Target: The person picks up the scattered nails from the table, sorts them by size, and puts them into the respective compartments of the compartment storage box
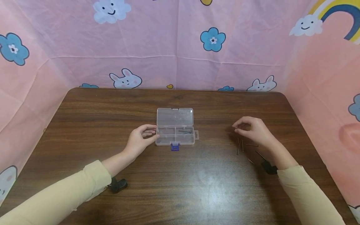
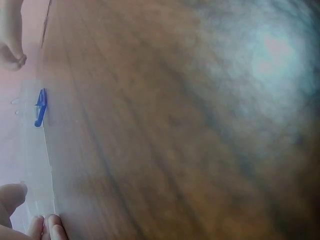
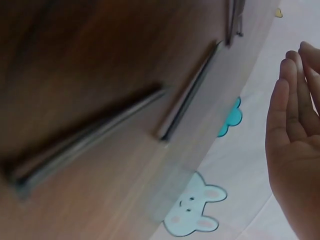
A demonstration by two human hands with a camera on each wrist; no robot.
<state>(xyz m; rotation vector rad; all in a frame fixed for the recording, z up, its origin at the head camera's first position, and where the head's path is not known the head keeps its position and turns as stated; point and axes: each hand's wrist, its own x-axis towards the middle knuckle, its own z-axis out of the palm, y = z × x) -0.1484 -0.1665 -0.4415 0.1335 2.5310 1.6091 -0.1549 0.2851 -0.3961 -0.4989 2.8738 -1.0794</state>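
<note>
My left hand (image 1: 138, 139) holds the left end of a clear plastic divided box (image 1: 166, 139), thumb at the front corner and fingers at the side. The box's lid (image 1: 175, 117) is tipped back, and its blue latch (image 1: 175, 147) points to the front. Several nails (image 1: 185, 132) lie in the back right compartment. My right hand (image 1: 254, 128) hovers over the table to the right of the box, fingers extended and slightly bent, thumb near the fingertips, with nothing visible between them. Below it, loose nails (image 1: 242, 145) are scattered on the wood; two nails (image 3: 190, 92) show close up in the right wrist view.
The brown wooden table (image 1: 180, 190) has a patterned pink cloth (image 1: 157, 40) behind it and at both sides. A hanging tab (image 1: 196, 135) sticks out from the box's right end. Black wrist devices (image 1: 118, 185) sit at both sleeves.
</note>
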